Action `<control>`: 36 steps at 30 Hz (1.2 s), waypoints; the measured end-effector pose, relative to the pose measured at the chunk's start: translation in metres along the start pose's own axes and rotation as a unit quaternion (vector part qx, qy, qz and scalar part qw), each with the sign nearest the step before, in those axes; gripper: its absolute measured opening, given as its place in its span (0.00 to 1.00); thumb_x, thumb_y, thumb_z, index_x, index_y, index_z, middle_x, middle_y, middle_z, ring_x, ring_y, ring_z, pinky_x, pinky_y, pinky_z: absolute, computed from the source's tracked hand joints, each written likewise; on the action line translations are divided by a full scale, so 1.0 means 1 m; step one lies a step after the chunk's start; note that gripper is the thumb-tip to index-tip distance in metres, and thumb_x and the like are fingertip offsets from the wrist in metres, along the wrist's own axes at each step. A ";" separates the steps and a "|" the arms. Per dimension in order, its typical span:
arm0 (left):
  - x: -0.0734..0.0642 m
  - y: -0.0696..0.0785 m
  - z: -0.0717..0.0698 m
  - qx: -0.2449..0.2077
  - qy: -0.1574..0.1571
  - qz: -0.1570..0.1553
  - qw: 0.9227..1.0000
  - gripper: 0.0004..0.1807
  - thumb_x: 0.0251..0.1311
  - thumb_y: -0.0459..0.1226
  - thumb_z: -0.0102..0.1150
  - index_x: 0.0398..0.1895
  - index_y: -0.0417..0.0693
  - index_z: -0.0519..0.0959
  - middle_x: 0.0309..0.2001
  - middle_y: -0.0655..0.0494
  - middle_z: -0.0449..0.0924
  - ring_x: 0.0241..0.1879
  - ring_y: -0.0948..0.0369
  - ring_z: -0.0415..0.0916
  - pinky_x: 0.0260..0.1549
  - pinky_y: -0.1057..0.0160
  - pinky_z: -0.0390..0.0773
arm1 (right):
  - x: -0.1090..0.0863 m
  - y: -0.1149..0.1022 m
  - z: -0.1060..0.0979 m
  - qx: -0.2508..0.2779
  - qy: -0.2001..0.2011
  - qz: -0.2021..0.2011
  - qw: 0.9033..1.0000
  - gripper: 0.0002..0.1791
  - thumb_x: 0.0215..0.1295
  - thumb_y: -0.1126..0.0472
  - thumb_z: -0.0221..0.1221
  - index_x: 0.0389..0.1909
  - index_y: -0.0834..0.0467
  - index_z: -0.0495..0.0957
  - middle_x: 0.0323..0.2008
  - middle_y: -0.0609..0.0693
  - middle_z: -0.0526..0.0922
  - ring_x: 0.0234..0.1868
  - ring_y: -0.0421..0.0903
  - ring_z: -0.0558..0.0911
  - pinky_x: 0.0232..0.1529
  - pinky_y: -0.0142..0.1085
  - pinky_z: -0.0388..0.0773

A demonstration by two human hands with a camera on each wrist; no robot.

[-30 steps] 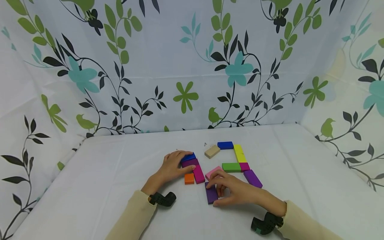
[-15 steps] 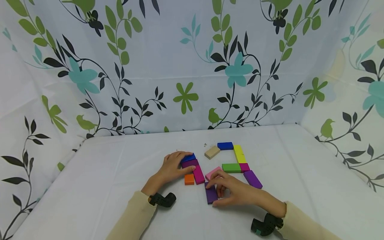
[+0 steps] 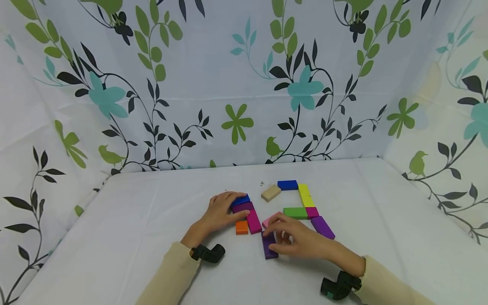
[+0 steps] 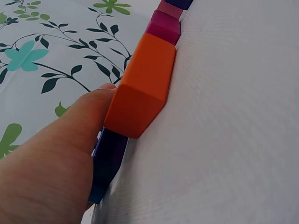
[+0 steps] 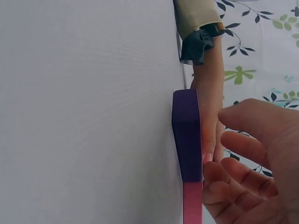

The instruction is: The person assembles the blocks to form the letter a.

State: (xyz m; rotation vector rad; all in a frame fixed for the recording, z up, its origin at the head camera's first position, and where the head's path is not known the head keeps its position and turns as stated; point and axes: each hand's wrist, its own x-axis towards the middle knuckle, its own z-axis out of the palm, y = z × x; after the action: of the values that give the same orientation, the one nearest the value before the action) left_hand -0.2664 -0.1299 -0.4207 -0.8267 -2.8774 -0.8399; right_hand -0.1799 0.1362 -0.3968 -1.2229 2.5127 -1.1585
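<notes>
On the table, my left hand (image 3: 216,214) rests over a row of blocks. Its fingers reach onto a blue block (image 3: 242,199) and a plum block (image 3: 242,207), and the thumb tip lies over a magenta block (image 3: 253,222). Close by the thumb is an orange block (image 4: 144,84). My right hand (image 3: 303,239) is over a dark purple block (image 3: 269,247), with the index fingertip at its far end. In the right wrist view, the thumb stands apart from that block, and the loosely bent fingers are beside it. A pink block (image 5: 192,200) adjoins the purple one, partly covered by the right hand.
Beyond the right hand, a green block (image 3: 295,213), a small magenta block (image 3: 311,212), a yellow block (image 3: 305,195) and a blue block (image 3: 287,185) form a bent line. A violet block (image 3: 323,227) sits near the right wrist. A beige block (image 3: 271,193) lies farther back.
My right thumb has come off the near end of the dark purple block and shifted up over it. The left hand and the blocks stay put.
</notes>
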 end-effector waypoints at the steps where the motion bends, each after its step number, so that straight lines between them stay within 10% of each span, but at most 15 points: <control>1: 0.000 0.000 0.000 -0.001 -0.001 0.000 1.000 0.33 0.62 0.57 0.59 0.68 0.57 0.68 0.68 0.47 0.66 0.69 0.46 0.56 0.66 0.39 0.49 | 0.000 0.000 0.000 -0.004 0.005 -0.004 1.000 0.13 0.65 0.58 0.63 0.49 0.56 0.79 0.48 0.49 0.71 0.35 0.38 0.76 0.34 0.29 0.79; 14: -0.001 0.001 -0.001 -0.008 -0.003 0.003 1.000 0.30 0.65 0.55 0.56 0.68 0.55 0.69 0.68 0.47 0.66 0.70 0.47 0.57 0.66 0.38 0.49 | 0.013 -0.001 0.001 -0.040 0.020 0.006 0.999 0.12 0.66 0.58 0.62 0.49 0.55 0.81 0.46 0.47 0.74 0.33 0.43 0.74 0.32 0.28 0.75; 36: 0.000 -0.002 -0.001 -0.003 0.013 0.022 1.000 0.26 0.69 0.51 0.52 0.67 0.54 0.70 0.66 0.48 0.69 0.69 0.47 0.58 0.65 0.38 0.51 | 0.041 0.006 0.000 -0.083 0.023 0.018 0.996 0.13 0.65 0.59 0.62 0.50 0.55 0.79 0.51 0.50 0.77 0.55 0.50 0.75 0.56 0.46 0.76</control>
State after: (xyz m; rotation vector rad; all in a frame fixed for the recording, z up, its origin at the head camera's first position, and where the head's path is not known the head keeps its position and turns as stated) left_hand -0.2671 -0.1319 -0.4209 -0.8689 -2.8244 -0.8477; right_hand -0.2109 0.1096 -0.3920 -1.1940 2.7003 -0.9986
